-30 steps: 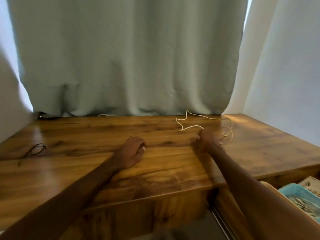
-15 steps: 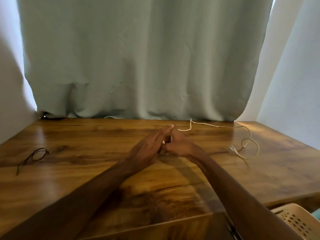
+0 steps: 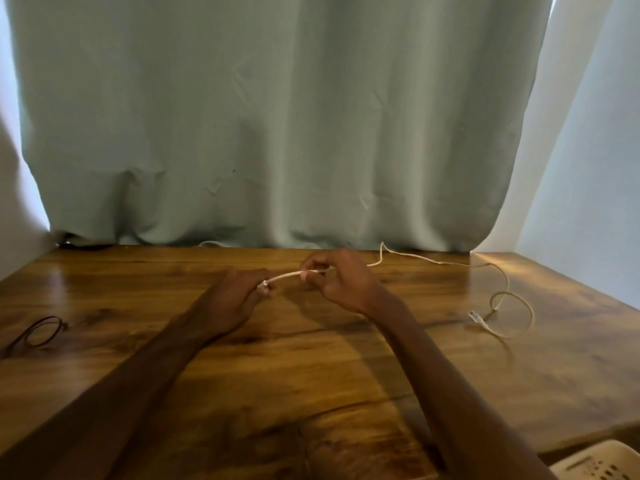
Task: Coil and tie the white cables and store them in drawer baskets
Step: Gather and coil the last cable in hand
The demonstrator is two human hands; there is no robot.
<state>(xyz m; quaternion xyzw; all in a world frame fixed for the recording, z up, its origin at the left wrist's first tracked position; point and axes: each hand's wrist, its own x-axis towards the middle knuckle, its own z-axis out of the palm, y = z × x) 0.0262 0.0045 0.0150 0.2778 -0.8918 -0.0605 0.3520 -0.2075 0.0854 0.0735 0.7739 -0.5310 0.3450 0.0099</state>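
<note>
Over the middle of the wooden tabletop (image 3: 311, 375), both hands hold one white cable (image 3: 287, 276) just above the wood: left hand (image 3: 232, 299) pinches the near connector end, right hand (image 3: 343, 282) pinches the cord a little further along w/ fingers (image 3: 315, 259) curled round it, a short, slightly bowed span btwn them. The rest of the cable runs out behind the right hand to the foot of the curtain (image 3: 277, 133), then trails right along the tabletop & ends in a loose loop w/ the USB plug (image 3: 476, 317) lying flat, well apart from the hands. Handling, prob: v. light, thin, limp, w/ some kink memory (see the bends), so it won't keep a coil w/o a tie; the jacket looks smooth & may slip thru a loose pinch. Best held on the cord just behind the plug & fed in even loops; no yanking, the far loop could snag. A second white strand (image 3: 207, 242) peeks out under the curtain; a dark cable (image 3: 41, 332) lies looped at far left. Containers: one pale perforated basket (image 3: 602, 462), only a corner showing at bottom right below the tabletop edge; contents can't be seen
</note>
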